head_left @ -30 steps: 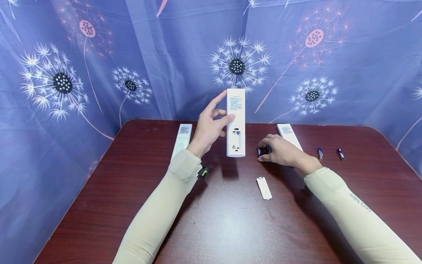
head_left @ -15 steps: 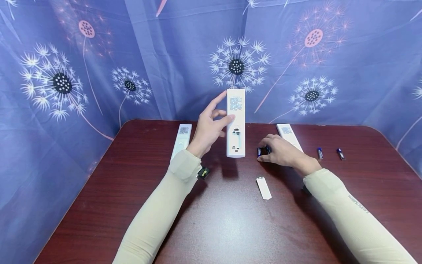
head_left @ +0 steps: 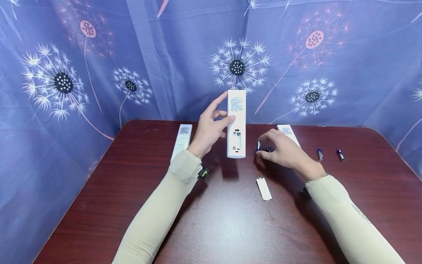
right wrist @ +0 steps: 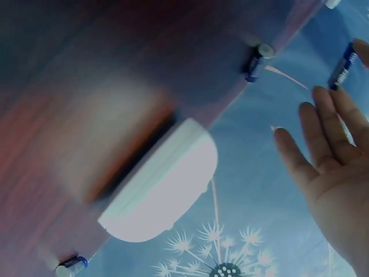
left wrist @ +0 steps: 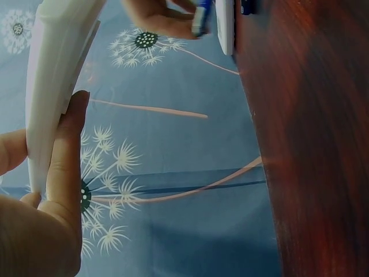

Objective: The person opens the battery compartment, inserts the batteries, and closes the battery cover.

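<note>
Remote (head_left: 236,123) upright in left hand (head_left: 207,130) grip; right hand (head_left: 283,150) pinches battery (head_left: 258,145); dark-red table (head_left: 211,220), dandelion-print blue backdrop (head_left: 99,55)

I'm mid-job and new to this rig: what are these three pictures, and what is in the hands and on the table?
There is no machine: a person works with bare hands and wears three cameras. The wide picture comes from the head; the two close ones come from the wrists, so they look tilted. The left hand holds a white remote upright, back facing the camera, its battery bay open. The right hand pinches a small blue battery just above the table; another battery lies by its fingers. On the table also lie the battery cover, two more remotes and two loose batteries.
</note>
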